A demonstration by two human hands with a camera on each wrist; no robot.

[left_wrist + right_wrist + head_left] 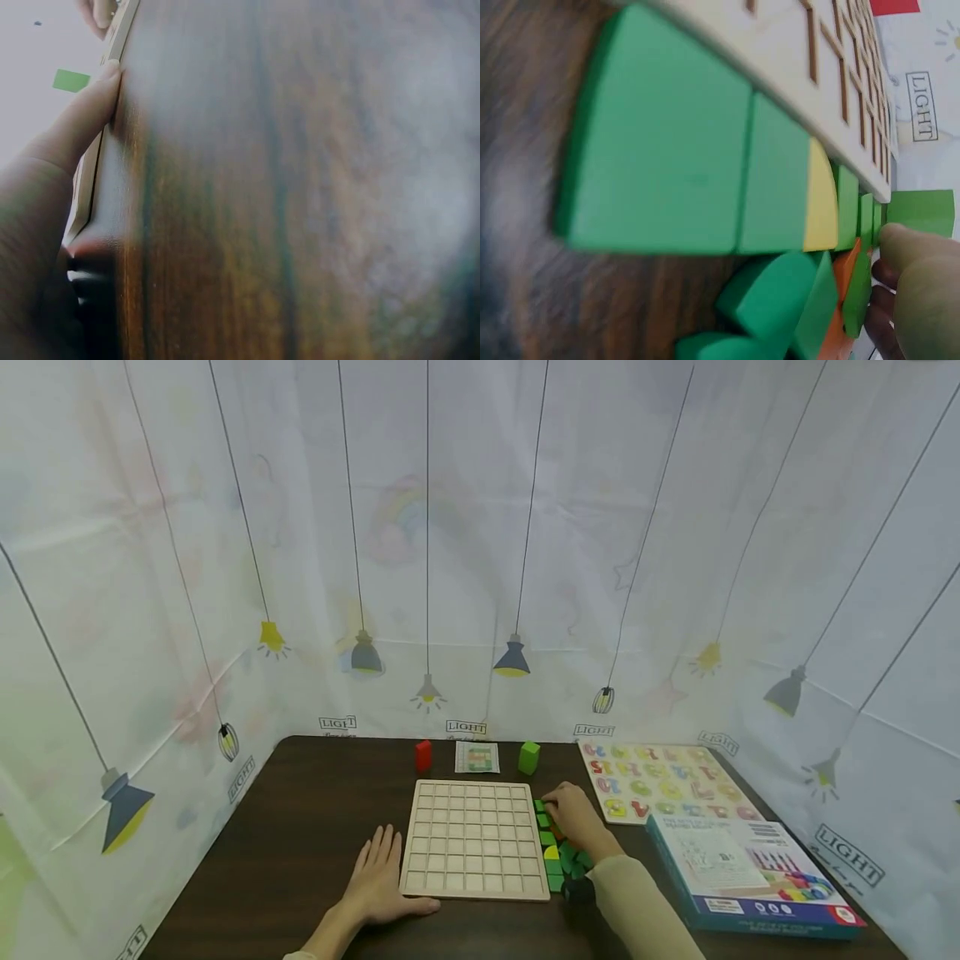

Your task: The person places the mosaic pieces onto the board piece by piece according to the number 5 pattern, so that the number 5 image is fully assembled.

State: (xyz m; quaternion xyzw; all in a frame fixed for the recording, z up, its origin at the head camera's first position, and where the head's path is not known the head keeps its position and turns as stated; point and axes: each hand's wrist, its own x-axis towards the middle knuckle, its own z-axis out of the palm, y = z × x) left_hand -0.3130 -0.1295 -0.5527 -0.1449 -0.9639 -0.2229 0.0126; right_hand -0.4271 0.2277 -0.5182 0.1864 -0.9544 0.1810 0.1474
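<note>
A light wooden grid board lies on the dark table. My left hand rests on the table at its left side with fingers straight and spread, the thumb along the board's near left corner. In the left wrist view that thumb touches the board's edge. My right hand is at the far end of a row of green blocks along the board's right side. Its fingers are bent, with a fingertip right at a small green block; I cannot tell whether they pinch it. A yellow piece and orange pieces lie among the blocks.
Behind the board stand a red block, a printed pattern card and a bright green block. A letter puzzle board lies at the back right, with a boxed game in front of it. Printed curtains hang behind the table.
</note>
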